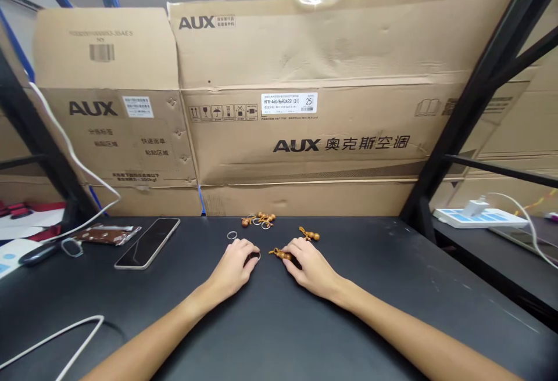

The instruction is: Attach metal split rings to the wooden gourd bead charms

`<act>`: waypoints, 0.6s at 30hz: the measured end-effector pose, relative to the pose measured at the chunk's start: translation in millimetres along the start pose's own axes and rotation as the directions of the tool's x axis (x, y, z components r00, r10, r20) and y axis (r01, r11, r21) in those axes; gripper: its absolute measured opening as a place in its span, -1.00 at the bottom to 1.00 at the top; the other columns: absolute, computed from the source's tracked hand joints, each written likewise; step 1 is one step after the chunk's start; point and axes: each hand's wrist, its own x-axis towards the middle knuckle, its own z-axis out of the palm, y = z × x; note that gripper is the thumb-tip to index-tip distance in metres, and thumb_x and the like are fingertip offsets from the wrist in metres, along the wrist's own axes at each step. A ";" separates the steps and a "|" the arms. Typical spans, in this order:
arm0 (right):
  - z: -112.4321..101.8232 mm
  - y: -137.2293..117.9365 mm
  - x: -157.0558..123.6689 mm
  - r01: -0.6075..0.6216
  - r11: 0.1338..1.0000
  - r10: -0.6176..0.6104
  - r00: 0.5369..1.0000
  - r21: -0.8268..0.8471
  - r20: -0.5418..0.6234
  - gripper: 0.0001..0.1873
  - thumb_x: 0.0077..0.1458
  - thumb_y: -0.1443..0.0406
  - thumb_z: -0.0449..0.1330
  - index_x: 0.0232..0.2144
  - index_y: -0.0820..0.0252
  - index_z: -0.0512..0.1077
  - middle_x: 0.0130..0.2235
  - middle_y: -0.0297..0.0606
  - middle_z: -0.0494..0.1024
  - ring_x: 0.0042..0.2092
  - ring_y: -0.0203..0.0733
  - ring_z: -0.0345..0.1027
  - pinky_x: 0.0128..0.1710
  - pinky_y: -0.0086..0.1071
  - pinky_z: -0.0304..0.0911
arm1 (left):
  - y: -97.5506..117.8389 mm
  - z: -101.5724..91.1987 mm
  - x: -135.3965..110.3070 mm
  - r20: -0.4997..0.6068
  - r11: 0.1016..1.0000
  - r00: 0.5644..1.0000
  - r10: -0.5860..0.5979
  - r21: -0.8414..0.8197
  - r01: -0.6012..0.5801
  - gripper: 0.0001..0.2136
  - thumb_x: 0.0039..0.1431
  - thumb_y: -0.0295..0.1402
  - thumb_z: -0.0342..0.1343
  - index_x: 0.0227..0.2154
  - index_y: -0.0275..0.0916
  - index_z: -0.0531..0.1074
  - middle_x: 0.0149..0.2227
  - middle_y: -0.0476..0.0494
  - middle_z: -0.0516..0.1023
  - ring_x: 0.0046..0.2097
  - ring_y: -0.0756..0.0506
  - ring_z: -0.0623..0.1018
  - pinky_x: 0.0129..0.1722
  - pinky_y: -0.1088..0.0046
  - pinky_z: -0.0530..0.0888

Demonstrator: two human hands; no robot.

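My left hand (233, 265) rests on the black tabletop (349, 288) with its fingers curled down, and a thin metal ring (258, 257) shows at the fingertips. My right hand (310, 268) lies just to the right, its fingertips against a small wooden gourd charm (281, 254). A second gourd charm (309, 233) lies beyond that hand, apart from it. Farther back, a tangled cluster of gourd charms and rings (259, 219) sits by the cardboard. One loose ring (232, 234) lies above my left hand.
A smartphone (147, 243) and a brown foil packet (107, 234) lie at the left, beside a black cable and a white cable (56, 346). Flattened AUX cardboard boxes (296, 137) stand along the table's back edge. A white power strip (479, 218) sits on a lower surface at the right.
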 end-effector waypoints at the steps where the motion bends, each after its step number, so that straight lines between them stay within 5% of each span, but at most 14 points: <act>1: -0.1 -0.2 0.0 0.003 1.000 -0.003 1.000 0.004 0.001 -0.83 0.19 0.34 0.02 -0.22 0.17 0.40 -0.23 -0.17 0.47 -0.18 -0.08 0.31 -0.15 -0.19 0.27 | -0.3 0.2 -0.1 -0.001 1.000 1.000 -0.019 -0.005 0.019 -0.83 0.23 -0.39 0.00 -0.19 -0.18 0.47 -0.19 -0.13 0.49 -0.10 -0.16 0.45 -0.04 0.24 0.37; 18: 1.4 1.1 -0.8 0.026 1.000 -0.026 1.000 0.010 -0.003 -0.86 0.18 0.37 0.04 -0.23 0.19 0.38 -0.24 -0.17 0.46 -0.19 -0.10 0.30 -0.16 -0.21 0.26 | -1.8 -2.2 2.4 0.012 0.990 0.992 -0.122 -0.072 0.123 -0.83 0.15 -0.34 0.06 -0.22 -0.21 0.47 -0.19 -0.15 0.46 -0.10 -0.17 0.43 -0.05 0.24 0.36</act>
